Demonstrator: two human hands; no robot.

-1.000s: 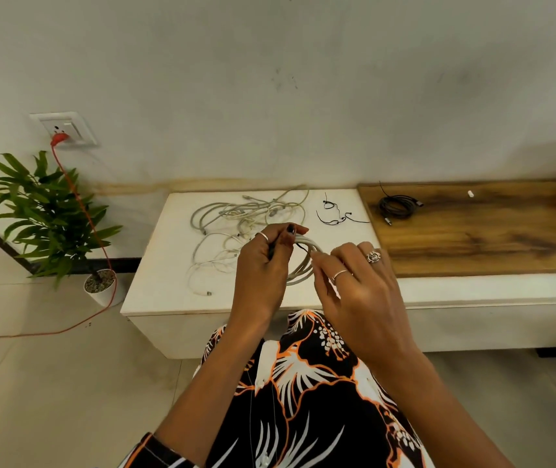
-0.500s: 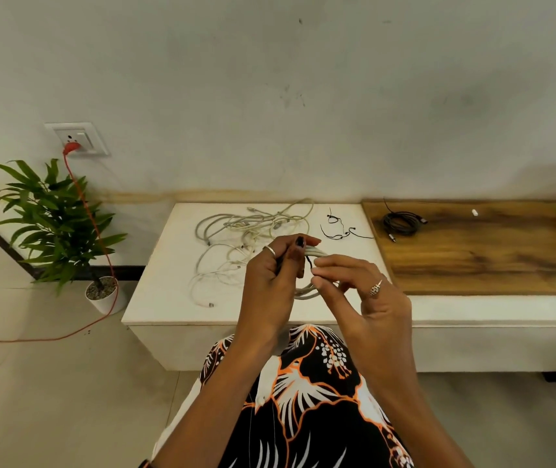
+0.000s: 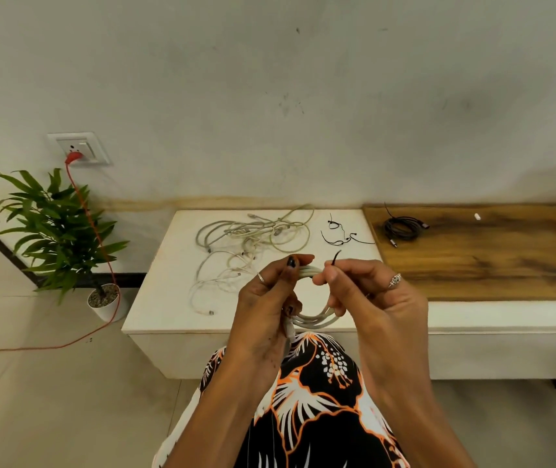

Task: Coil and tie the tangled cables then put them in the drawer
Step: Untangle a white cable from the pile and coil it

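While both hands are raised above the near edge of the white worktop (image 3: 155,298), a coiled white cable (image 3: 315,317) is held between them in a roughly round loop. Left hand (image 3: 266,309): fingers curled round the left side of the coil, thumb and forefinger pressed on the bundled strands at the top; a loose cable end hangs below this grip. Right hand (image 3: 367,295): thumb and fingertips pinch a thin black tie (image 3: 335,256) at the top of the coil, its free end sticking upward, while the lower fingers hook the coil's right side. On the worktop behind the hands lies a tangle of white cables (image 3: 249,244), uncoiled and spread loosely. Just right of it lie spare black ties (image 3: 340,233). On the adjoining wooden surface (image 3: 506,258) rests a coiled black cable (image 3: 401,228), with a small white piece (image 3: 477,216) well apart further right. A potted plant (image 3: 57,228) stands on the floor at left, beside a red cord (image 3: 97,238) plugged into a wall socket (image 3: 79,148).
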